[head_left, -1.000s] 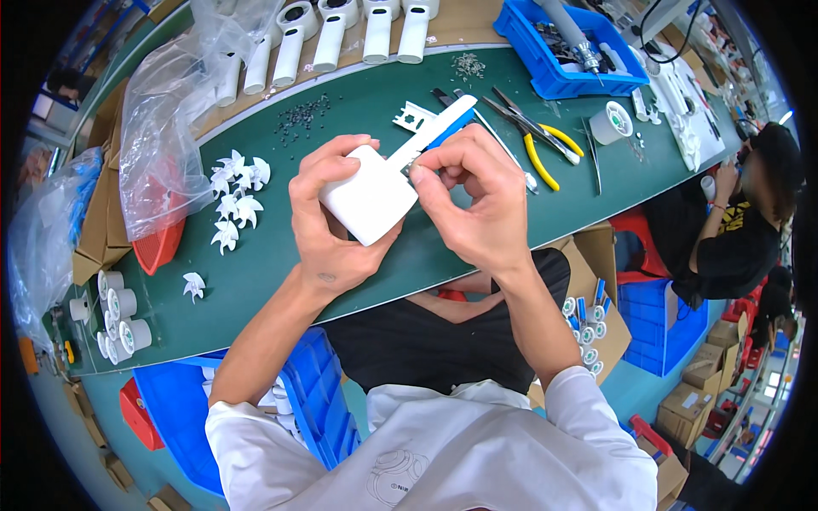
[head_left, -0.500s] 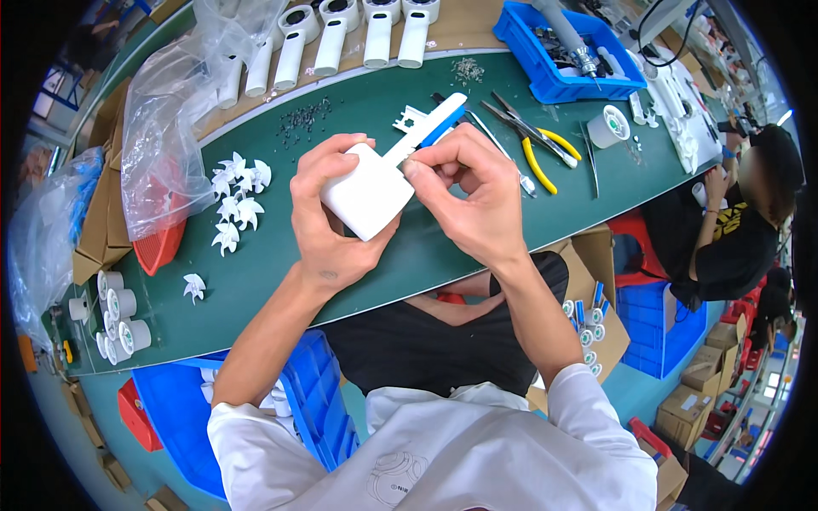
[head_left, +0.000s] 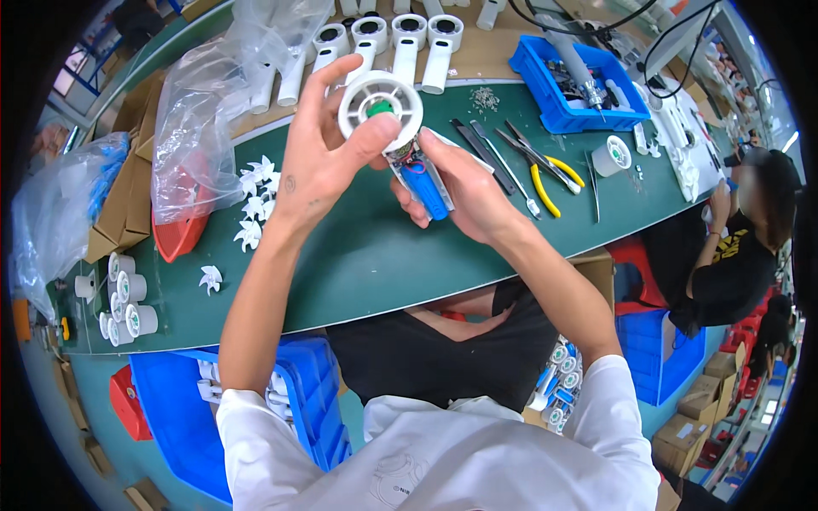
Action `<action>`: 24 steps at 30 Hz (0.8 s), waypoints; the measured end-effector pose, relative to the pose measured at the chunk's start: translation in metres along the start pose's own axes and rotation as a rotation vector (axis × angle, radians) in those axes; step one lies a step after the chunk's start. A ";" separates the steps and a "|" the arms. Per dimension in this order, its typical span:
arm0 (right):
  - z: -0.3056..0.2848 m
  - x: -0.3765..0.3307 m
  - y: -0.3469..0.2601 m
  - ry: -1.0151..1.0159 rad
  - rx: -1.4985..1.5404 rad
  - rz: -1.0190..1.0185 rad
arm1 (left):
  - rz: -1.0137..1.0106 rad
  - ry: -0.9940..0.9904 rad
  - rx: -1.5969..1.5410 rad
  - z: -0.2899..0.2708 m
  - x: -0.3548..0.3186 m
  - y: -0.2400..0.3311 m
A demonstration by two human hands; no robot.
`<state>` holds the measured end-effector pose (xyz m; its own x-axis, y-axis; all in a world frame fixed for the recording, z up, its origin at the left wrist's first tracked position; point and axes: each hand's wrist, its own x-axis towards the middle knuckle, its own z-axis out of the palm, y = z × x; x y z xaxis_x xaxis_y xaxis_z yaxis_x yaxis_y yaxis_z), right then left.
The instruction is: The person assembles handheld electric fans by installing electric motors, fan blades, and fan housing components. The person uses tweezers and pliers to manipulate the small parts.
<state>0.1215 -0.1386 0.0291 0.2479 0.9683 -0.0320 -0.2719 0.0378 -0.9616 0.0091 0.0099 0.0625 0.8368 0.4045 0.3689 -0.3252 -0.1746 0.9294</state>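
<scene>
Both hands hold a partly open handheld fan [head_left: 409,95], raised over the green bench. Its round white head with spokes and a green centre faces me. My left hand [head_left: 319,153] grips the head, thumb across its front and index finger stretched along the far side. Below the head the open handle exposes thin wires and a blue cylindrical battery [head_left: 426,189]. My right hand [head_left: 464,183] is wrapped around that handle, its thumb near the neck. Nearest on the left lie several white fan blades [head_left: 254,204]. Part of the handle's far side is hidden by my hands.
Right of my hands lie yellow-handled pliers [head_left: 545,175], tweezers [head_left: 593,187] and a screwdriver [head_left: 511,175]. A blue bin [head_left: 584,117] of parts stands beyond. White fans [head_left: 407,51] line the back. White cups [head_left: 128,289] cluster far left. A co-worker [head_left: 741,230] sits at right.
The fan has been turned: its spoked head and blue battery now face me, handle pointing down. My left hand has risen to the head; my right hand has closed around the handle.
</scene>
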 end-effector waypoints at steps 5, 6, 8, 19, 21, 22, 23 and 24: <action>-0.001 0.017 0.008 0.006 0.255 -0.004 | -0.041 0.066 -0.304 0.014 -0.016 -0.032; -0.003 0.020 0.011 -0.018 0.255 -0.036 | -0.042 0.066 -0.302 0.012 -0.015 -0.035; -0.005 0.023 0.018 -0.011 0.280 -0.024 | -0.169 0.053 -0.346 0.010 -0.016 -0.041; -0.018 0.026 0.026 -0.005 0.294 0.014 | -0.200 0.079 -0.383 0.018 -0.017 -0.048; -0.022 0.025 0.029 -0.023 0.227 -0.024 | -0.221 0.113 -0.364 0.019 -0.018 -0.047; -0.020 0.024 0.029 -0.023 0.230 -0.022 | -0.225 0.113 -0.363 0.017 -0.018 -0.047; -0.017 0.024 0.028 -0.014 0.228 -0.041 | -0.240 0.122 -0.336 0.016 -0.018 -0.047; -0.015 0.024 0.028 -0.006 0.226 -0.060 | -0.254 0.131 -0.309 0.015 -0.019 -0.047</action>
<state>0.1340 -0.1183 -0.0026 0.2649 0.9639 0.0260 -0.4579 0.1495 -0.8763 0.0152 -0.0024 0.0116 0.8512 0.5138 0.1076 -0.2493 0.2151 0.9442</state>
